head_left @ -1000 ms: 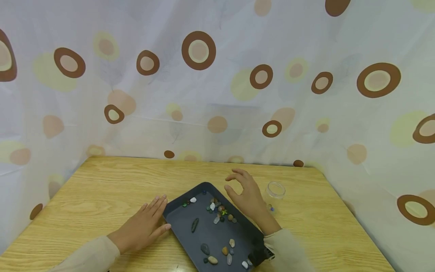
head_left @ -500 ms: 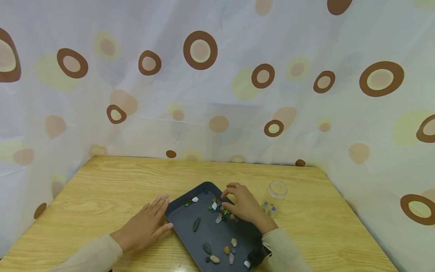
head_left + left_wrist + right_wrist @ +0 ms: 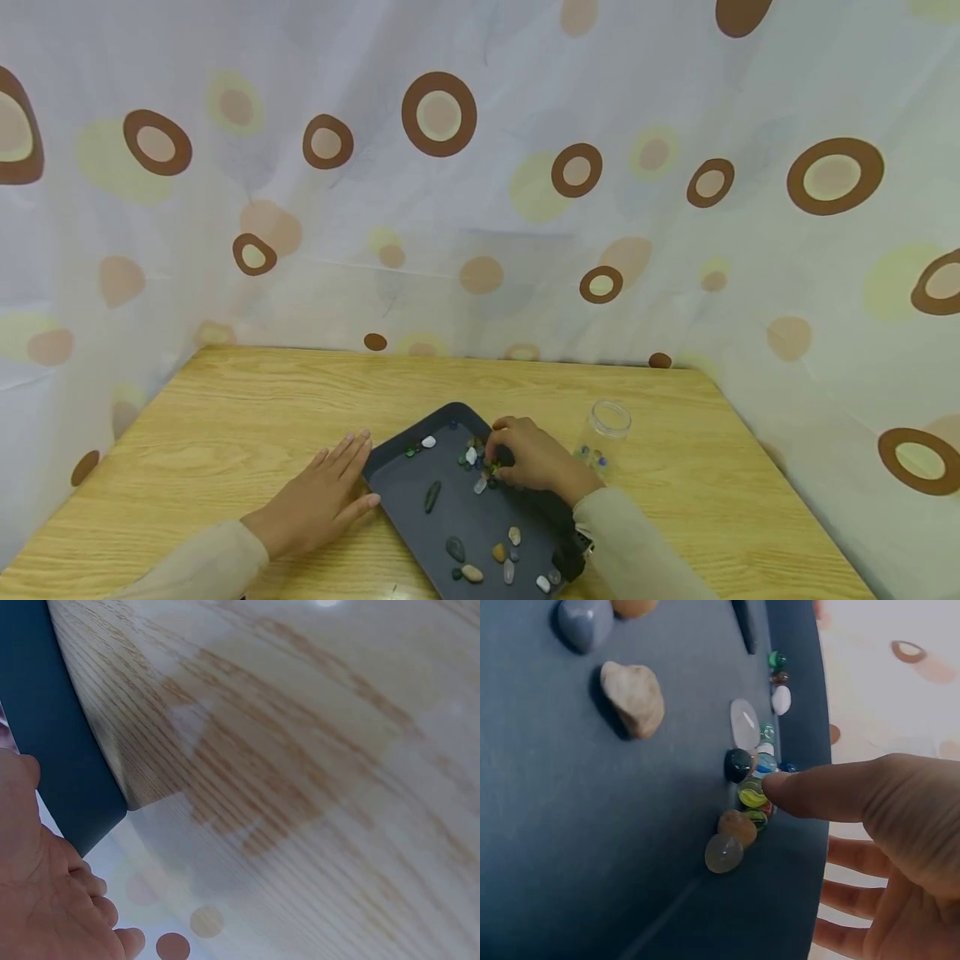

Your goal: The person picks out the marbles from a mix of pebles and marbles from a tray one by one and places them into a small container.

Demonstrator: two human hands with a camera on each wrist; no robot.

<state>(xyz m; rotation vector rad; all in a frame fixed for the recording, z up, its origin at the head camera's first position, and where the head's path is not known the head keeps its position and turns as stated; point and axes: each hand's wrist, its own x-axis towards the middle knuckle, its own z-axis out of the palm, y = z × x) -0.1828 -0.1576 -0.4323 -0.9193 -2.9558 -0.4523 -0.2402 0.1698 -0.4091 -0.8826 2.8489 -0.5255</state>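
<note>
My left hand [image 3: 318, 500] lies with fingers extended at the left corner of a dark grey tray [image 3: 408, 537], thumb and fingertips right at its rim. In the left wrist view the left hand [image 3: 52, 900] shows its palm beside the tray wall [image 3: 64, 727]. My right hand [image 3: 536, 458] reaches over the tray's far right side, fingers bent down to a cluster of marbles and stones. The right wrist view has the right thumb [image 3: 817, 791] against a yellow-green glass marble [image 3: 752, 793]; the index fingertip is hidden, and I cannot tell whether the marble is pinched.
A clear jar [image 3: 606, 429] with several marbles at its bottom stands right of the tray. Loose in the tray lie a long dark stone [image 3: 432, 497], a white stone [image 3: 428, 442], a beige pebble [image 3: 472, 573] and others. A patterned curtain [image 3: 480, 208] hangs behind the wooden table [image 3: 285, 392].
My right hand has come down from above the tray's right rim to the marble cluster, its fingers drawing closer together. The left hand stays at the tray's corner.
</note>
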